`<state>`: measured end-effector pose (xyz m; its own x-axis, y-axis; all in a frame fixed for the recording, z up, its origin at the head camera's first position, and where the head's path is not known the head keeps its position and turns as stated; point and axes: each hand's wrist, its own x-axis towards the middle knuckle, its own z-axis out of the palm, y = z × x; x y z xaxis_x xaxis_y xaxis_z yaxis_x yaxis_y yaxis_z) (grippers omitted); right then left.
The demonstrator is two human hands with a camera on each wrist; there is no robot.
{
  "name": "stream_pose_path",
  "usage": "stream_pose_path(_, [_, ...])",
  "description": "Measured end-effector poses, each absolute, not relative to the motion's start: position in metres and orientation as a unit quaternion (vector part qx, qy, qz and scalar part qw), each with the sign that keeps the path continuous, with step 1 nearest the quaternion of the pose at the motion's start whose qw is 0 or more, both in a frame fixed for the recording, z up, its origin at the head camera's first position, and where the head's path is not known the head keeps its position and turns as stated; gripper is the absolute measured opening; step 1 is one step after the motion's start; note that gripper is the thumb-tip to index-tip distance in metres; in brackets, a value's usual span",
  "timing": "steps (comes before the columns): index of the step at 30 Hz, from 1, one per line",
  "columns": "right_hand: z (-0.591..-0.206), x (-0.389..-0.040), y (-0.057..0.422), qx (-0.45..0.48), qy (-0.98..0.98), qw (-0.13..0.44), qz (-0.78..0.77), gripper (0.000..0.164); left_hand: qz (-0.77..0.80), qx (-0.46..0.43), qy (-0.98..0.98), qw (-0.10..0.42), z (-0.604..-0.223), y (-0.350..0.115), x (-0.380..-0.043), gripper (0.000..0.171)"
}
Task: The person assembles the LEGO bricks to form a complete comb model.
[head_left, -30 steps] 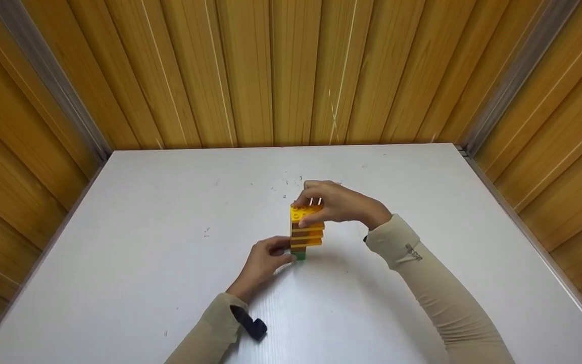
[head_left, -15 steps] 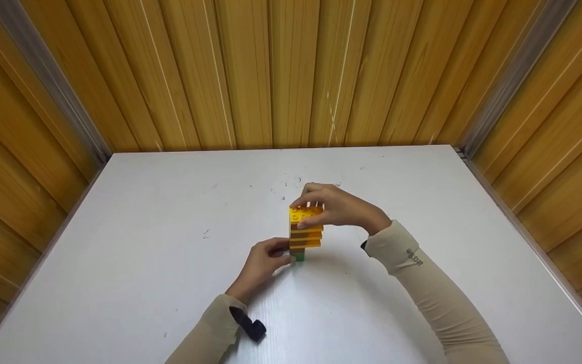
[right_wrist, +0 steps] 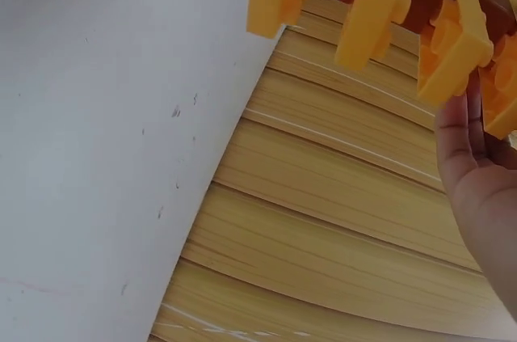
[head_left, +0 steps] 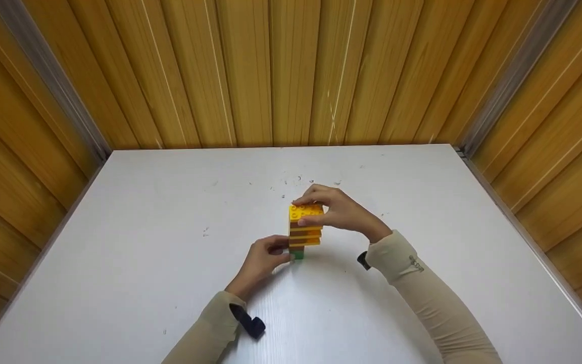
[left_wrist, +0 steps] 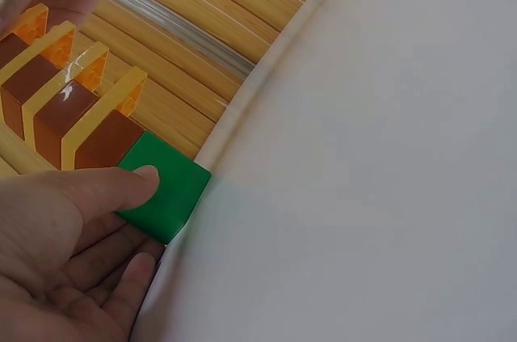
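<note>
A tower of toy building blocks (head_left: 297, 234) stands on the table, its yellow plates (left_wrist: 85, 120) alternating with brown blocks (left_wrist: 109, 138) above a green block (left_wrist: 174, 184) at the foot. The yellow plates stick out to the right past the brown ones. At the base, my left hand (head_left: 265, 259) pinches the green block, thumb on its near face. My right hand (head_left: 339, 208) grips the topmost yellow plate (head_left: 298, 211) from the right, thumb in front and fingers behind. In the right wrist view the plates (right_wrist: 367, 14) overhang, with the right hand (right_wrist: 485, 172) at the top one.
The white table (head_left: 144, 242) carries small dark marks and scuffs. Wood-patterned panel walls (head_left: 291, 76) close it in at the back and both sides, with grey metal strips at the corners. A dark strap (head_left: 250, 323) hangs at the left sleeve.
The right wrist has dipped slightly, and its dark strap shows more below the sleeve. Both hands stay on the block tower, which stands in the same place.
</note>
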<state>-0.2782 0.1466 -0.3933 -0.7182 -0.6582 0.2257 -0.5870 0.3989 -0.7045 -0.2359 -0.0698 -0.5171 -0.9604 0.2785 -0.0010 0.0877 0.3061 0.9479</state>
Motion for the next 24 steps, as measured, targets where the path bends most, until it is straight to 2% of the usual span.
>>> stream_pose_path(7, [-0.41,-0.279,0.152,-0.32,0.809,0.067,-0.488,0.042,0.576,0.101,0.805,0.097,-0.514,-0.07,-0.237,0.04])
stream_pose_path(11, [-0.423,-0.281,0.156,-0.277,0.796,0.075,-0.533,0.051,0.586,0.096,0.797,0.107,-0.514,-0.069,-0.24,0.041])
stream_pose_path(17, [-0.443,-0.284,0.162,-0.204,0.767,0.118,-0.597,0.068,0.592,0.093,0.792,0.114,-0.511,-0.069,-0.243,0.041])
stream_pose_path(24, [-0.461,-0.287,0.17,-0.182,0.772,0.135,-0.593,0.066,0.588,0.096,0.797,0.1,-0.511,-0.069,-0.245,0.043])
